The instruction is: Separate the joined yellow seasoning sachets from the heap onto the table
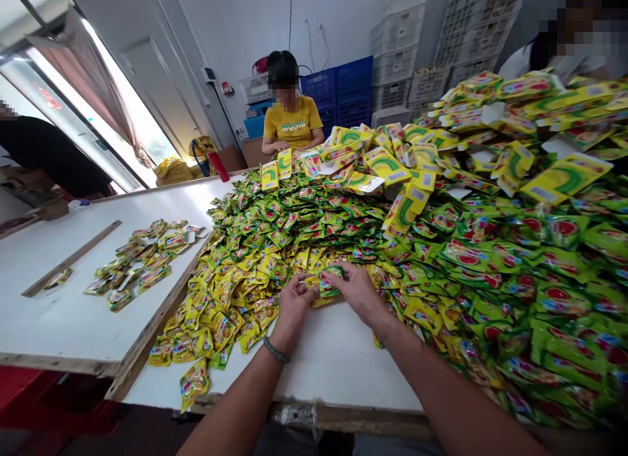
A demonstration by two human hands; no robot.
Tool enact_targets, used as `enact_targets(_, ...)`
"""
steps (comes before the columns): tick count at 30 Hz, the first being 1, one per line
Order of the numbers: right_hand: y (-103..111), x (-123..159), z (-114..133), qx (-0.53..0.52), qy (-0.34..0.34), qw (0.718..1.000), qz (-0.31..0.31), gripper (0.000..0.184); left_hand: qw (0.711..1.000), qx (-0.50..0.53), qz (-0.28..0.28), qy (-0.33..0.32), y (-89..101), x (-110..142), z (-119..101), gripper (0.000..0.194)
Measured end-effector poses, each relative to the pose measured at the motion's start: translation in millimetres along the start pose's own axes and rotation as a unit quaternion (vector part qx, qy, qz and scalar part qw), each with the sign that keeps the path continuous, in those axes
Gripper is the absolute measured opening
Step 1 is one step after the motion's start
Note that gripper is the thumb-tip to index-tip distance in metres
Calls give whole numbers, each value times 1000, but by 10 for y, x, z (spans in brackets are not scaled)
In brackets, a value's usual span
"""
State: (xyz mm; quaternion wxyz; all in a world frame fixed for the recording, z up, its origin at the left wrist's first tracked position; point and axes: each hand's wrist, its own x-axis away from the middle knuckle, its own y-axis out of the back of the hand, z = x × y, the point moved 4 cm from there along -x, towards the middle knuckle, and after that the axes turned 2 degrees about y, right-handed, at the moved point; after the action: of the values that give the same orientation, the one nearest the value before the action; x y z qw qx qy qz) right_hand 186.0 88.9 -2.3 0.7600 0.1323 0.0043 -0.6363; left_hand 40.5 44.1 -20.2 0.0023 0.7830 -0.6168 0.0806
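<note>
My left hand (pixel 293 303) and my right hand (pixel 357 289) meet at the near edge of a huge heap of small green and yellow sachets (pixel 353 227) on a white table (pixel 338 358). Both hands pinch a small bunch of sachets (pixel 324 284) between fingers and thumbs. A dark bracelet sits on my left wrist. Yellow sachets lie spread to the left of my hands, green ones with red spots to the right.
Flat yellow-green cartons (pixel 490 135) are piled on the far and right side of the heap. A second white table (pixel 63 299) on the left holds a small pile of sachets (pixel 142 260) and a wooden strip (pixel 73 256). A person in a yellow shirt (pixel 292 125) sits opposite; crates are stacked behind.
</note>
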Motion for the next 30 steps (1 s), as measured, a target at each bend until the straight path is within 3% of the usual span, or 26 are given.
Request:
enact_targets(4,-68,44,74,86,8,996,-12,30,988,140,43,41,-67,36,-29,28)
enact_targets(8,-80,54,112,141,12,990,-4,24,986,149,54,54,-60,36,-48,27)
enact_targets(12,-134,24,-37,47,-25,998,37,21,989,127,52,56,-29,2,-64,29)
enact_targets(16,-117,27,-80,-41,-58,997,22,37,995,93,43,9,14,-16,-124,25)
enact_targets(20,-178,116,33,-108,-79,982,137,31,999,1,39,-33,8,16,-176,20)
enact_targets(23,-181,136,99,-146,-72,974,154,29,996,-42,77,-14,6,-19,-238,20)
enact_targets(27,-104,64,124,-101,-48,990,87,28,986,-116,115,-35,92,-238,-673,22)
enact_targets(29,-75,38,121,-46,-46,997,50,27,968,-218,62,-111,106,-398,-1074,21)
enact_targets(30,-74,33,118,-24,-48,998,41,26,943,-287,19,-167,68,-469,-1296,20)
